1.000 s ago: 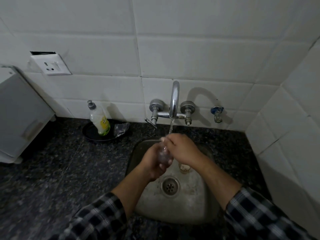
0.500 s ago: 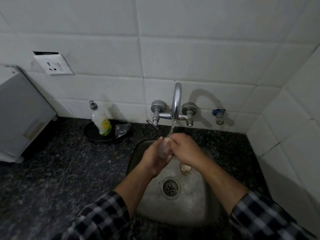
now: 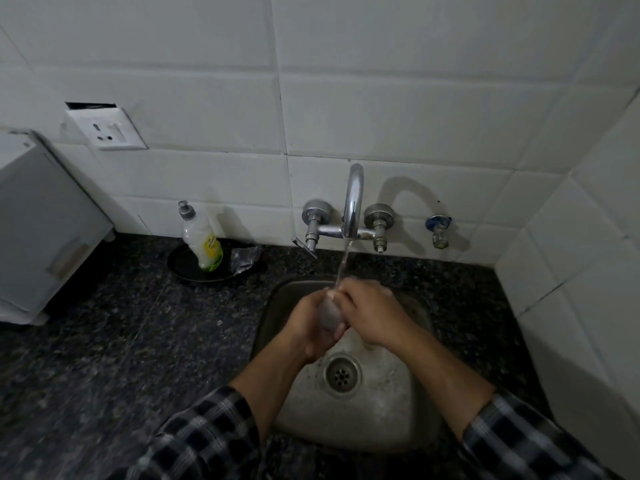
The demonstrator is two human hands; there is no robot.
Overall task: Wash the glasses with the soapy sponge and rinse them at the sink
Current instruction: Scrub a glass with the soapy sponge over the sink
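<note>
A small clear glass (image 3: 329, 315) is held over the steel sink (image 3: 391, 410), under the running stream from the chrome tap (image 3: 353, 202). My left hand (image 3: 308, 327) grips the glass from the left and below. My right hand (image 3: 370, 315) covers its right side and rim, fingers curled over it. Most of the glass is hidden between the two hands. No sponge is in sight.
A dish-soap bottle (image 3: 202, 242) and a crumpled clear wrapper (image 3: 244, 259) sit on a black dish (image 3: 180, 265) at the back left of the dark granite counter (image 3: 121, 341). A white appliance (image 3: 41, 230) stands at far left. A small blue-handled valve (image 3: 438, 230) sticks out of the wall.
Both hands have kept the glass under the stream, shifting slightly up and toward the tap; the second glass seen earlier on the sink floor is hidden behind my right hand.
</note>
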